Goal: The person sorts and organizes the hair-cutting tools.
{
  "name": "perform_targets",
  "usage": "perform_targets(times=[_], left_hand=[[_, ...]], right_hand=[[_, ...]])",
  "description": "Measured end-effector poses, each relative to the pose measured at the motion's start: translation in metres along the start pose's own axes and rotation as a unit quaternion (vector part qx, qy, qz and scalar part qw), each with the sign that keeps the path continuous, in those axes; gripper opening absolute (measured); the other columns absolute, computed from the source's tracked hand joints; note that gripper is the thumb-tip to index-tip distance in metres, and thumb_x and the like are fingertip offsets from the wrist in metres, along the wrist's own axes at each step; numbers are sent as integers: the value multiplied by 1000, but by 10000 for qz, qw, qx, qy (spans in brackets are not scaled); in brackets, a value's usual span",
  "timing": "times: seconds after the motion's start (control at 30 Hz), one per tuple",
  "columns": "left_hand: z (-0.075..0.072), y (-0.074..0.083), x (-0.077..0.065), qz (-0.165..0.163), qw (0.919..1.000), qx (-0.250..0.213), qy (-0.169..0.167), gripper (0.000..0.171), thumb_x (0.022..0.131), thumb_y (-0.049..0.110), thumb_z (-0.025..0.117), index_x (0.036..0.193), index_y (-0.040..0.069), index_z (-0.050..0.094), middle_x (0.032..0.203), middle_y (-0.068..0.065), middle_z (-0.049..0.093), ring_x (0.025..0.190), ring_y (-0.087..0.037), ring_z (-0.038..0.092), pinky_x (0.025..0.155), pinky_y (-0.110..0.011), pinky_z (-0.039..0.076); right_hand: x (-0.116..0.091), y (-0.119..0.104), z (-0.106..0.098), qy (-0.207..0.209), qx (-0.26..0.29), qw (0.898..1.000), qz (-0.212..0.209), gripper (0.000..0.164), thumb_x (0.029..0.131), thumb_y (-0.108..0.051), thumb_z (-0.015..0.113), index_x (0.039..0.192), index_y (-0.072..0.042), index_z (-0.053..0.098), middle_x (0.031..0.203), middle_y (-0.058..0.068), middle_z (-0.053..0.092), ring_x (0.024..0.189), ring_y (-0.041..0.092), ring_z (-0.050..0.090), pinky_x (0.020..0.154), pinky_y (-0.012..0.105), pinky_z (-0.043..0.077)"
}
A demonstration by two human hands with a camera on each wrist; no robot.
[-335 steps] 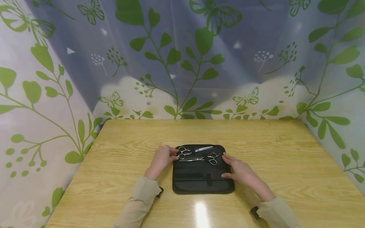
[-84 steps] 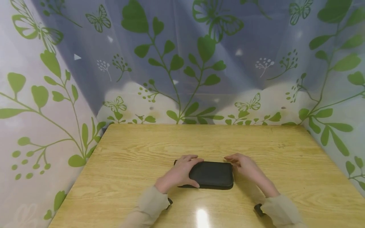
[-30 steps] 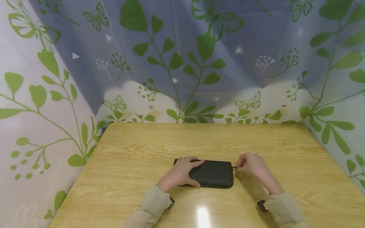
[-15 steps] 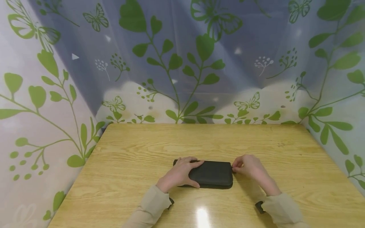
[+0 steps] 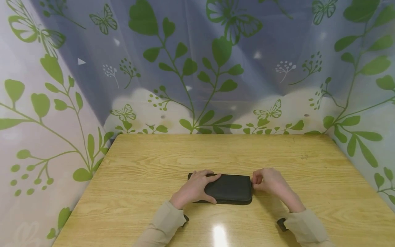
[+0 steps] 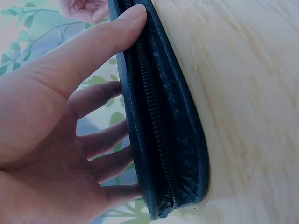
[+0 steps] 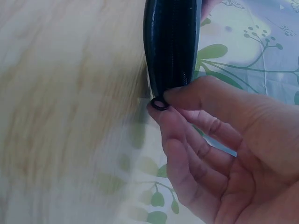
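Note:
A folded black zip case [image 5: 229, 187] lies flat on the wooden table. My left hand [image 5: 194, 188] grips its left part from above, thumb at the near edge and fingers across to the far edge. In the left wrist view the thumb [image 6: 133, 18] presses on the zipped side, where the zip teeth [image 6: 152, 95] run along the edge. At the case's right end, my right hand [image 5: 268, 180] pinches the zip pull. The right wrist view shows this pull as a small black ring [image 7: 160, 103] between thumb and forefinger. The scissors seen earlier are hidden.
The light wooden table [image 5: 148, 154] stretches out around the case. Behind and beside it hangs a curtain [image 5: 234, 75] printed with green leaves and butterflies. Dark wrist bands [image 5: 281, 224] show at both sleeves.
Earlier the case lay open with scissors inside; it is folded over now. The left hand moved on top of it. The right hand took the zip pull and shifted slightly left toward the case.

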State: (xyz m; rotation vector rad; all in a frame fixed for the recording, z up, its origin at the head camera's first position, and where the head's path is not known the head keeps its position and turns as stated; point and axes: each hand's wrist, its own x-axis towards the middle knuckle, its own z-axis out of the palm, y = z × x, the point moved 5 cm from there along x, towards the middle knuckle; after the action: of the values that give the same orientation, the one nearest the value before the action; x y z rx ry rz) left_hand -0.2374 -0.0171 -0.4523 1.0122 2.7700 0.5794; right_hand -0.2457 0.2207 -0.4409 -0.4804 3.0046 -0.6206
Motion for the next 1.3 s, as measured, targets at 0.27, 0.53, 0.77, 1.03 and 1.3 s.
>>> perform_targets(times=[0.27, 0.53, 0.77, 1.03, 1.3], left_hand=[[-1, 0, 0, -27, 10000, -8, -17, 91, 64, 44, 79, 142, 21, 39, 143, -12, 41, 130, -24, 33, 105, -63, 25], [-2, 0, -1, 16, 10000, 48, 37, 91, 63, 45, 79, 142, 21, 40, 142, -12, 42, 129, -24, 35, 104, -64, 26], [-1, 0, -1, 34, 10000, 4, 52, 91, 63, 45, 79, 142, 21, 39, 142, -13, 42, 128, -24, 36, 104, -64, 26], [1, 0, 0, 16, 10000, -8, 21, 91, 64, 44, 78, 142, 21, 39, 143, -13, 41, 128, -24, 35, 104, -64, 26], [0, -1, -1, -79, 10000, 10, -33, 90, 64, 45, 78, 142, 22, 38, 143, -12, 41, 129, -23, 34, 105, -63, 25]], right_hand=[[-3, -3, -2, -192, -52, 9998, -73, 19, 69, -11, 74, 67, -21, 58, 62, -10, 58, 59, 10, 46, 56, 32, 42], [-5, -8, -2, -437, -107, 9988, -182, 24, 64, -9, 73, 59, -23, 54, 55, -10, 52, 52, 9, 45, 52, 31, 40], [-10, -11, -2, -538, -38, 9984, -160, 24, 65, -10, 74, 59, -22, 55, 52, -11, 52, 47, 8, 45, 52, 31, 41], [-15, -14, 0, -650, 110, 9978, 79, 22, 63, -9, 73, 58, -22, 56, 48, -9, 53, 41, 9, 47, 51, 31, 41], [-18, -15, 3, -545, 58, 9984, 147, 21, 63, -12, 73, 59, -22, 56, 52, -10, 53, 47, 9, 46, 51, 31, 40]])
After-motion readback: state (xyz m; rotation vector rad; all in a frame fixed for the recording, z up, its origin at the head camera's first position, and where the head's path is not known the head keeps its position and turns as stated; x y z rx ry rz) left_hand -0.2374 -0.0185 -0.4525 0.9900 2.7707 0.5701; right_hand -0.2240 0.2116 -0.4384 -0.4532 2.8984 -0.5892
